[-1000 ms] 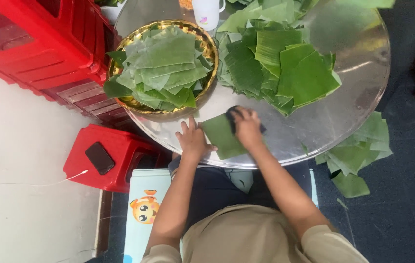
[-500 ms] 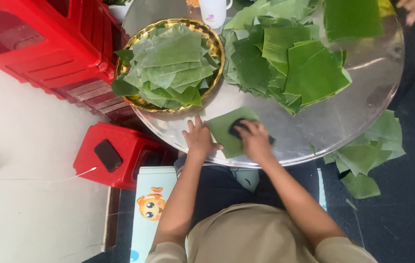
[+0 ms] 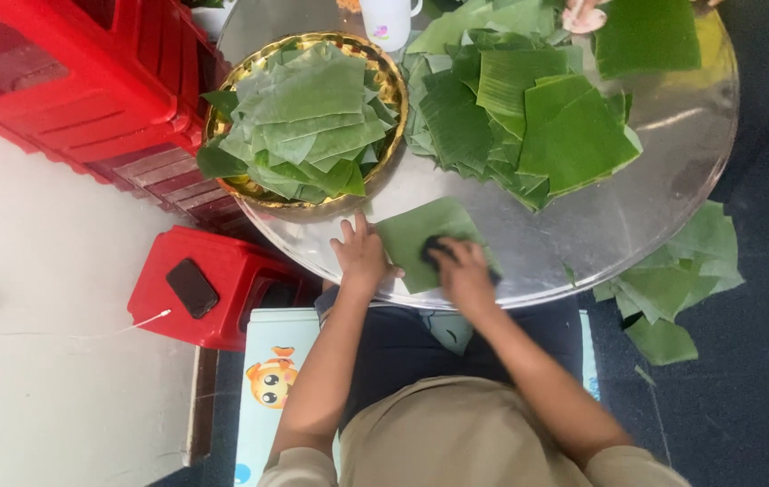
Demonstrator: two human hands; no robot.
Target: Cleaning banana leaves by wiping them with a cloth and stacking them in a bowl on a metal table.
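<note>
**Inspector:** State your hands and the piece under them.

**Worker:** My left hand [image 3: 362, 257] lies flat, fingers spread, pinning the cut leaf square [image 3: 421, 239] at the near edge of the round metal table [image 3: 673, 180] so it cannot slide. My right hand [image 3: 461, 271] is closed over a dark cloth [image 3: 436, 248], pressing it onto the leaf.

**Inspector:** Surroundings?

**Worker:** Gold tray [image 3: 391, 81] of leaves to the left, loose leaf pile [image 3: 529, 117] ahead.

**Inspector:** Change from half a second ago?

**Worker:** My right hand has slid nearer to me across the leaf.
</note>
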